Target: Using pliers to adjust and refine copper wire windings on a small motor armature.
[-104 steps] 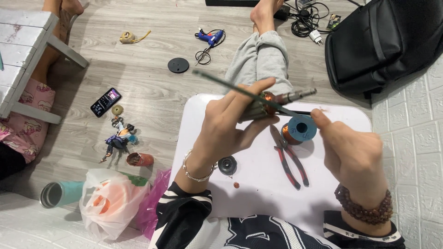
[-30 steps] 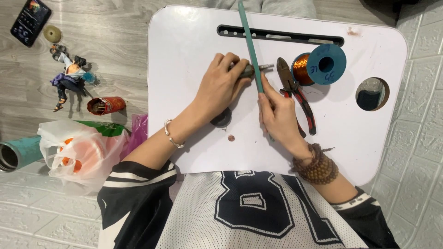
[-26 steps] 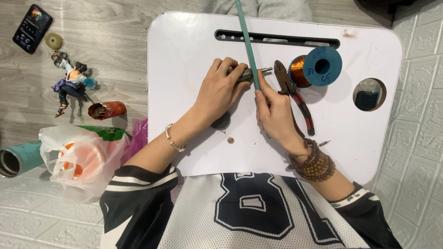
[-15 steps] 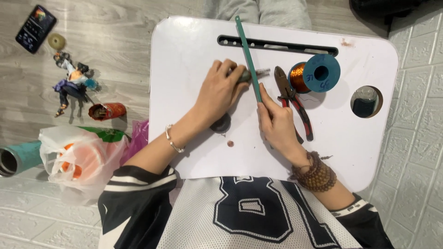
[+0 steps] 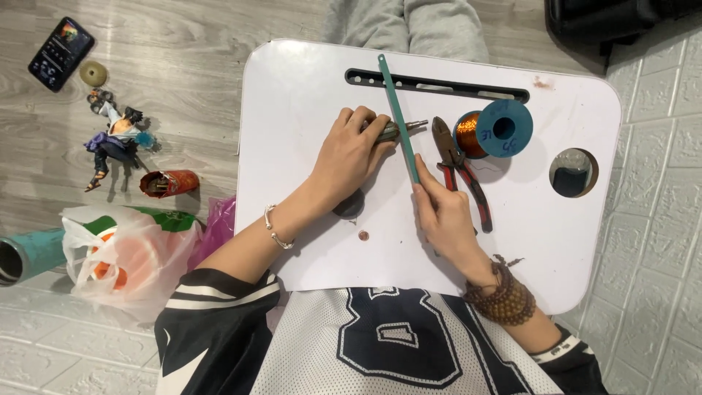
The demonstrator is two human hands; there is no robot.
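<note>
**Both hands on lap tray: L grips tool, R grips green strip**

L hand [image 5: 351,150]: closed around small dark tool [image 5: 395,130], metal tip pokes out to the right toward pliers. Hand rests on tray [image 5: 307,80], upper middle. Bracelet on L wrist.

R hand [image 5: 446,216]: fingers pinched shut on lower end of long green strip [image 5: 398,117]. Strip runs up and slightly left from R hand, crosses over the tool's tip, top end reaches the slot [image 5: 468,86] near tray's far edge.

Pliers [image 5: 461,172], red handles, lie flat just right of strip, jaws pointing away from the person, handles close by R hand; touching or not, can't tell. Wire spool [image 5: 501,130], blue flange w/ copper winding, just right of pliers head. Round hole [image 5: 574,172] in tray further right. Small dark disc [image 5: 349,206] partly under L wrist; tiny red-brown bit [image 5: 363,235] below it.

Floor, left of tray: phone [image 5: 61,53], figurine [image 5: 113,139], red can [image 5: 168,183], plastic bag [image 5: 124,256], teal tube [image 5: 29,252].
</note>
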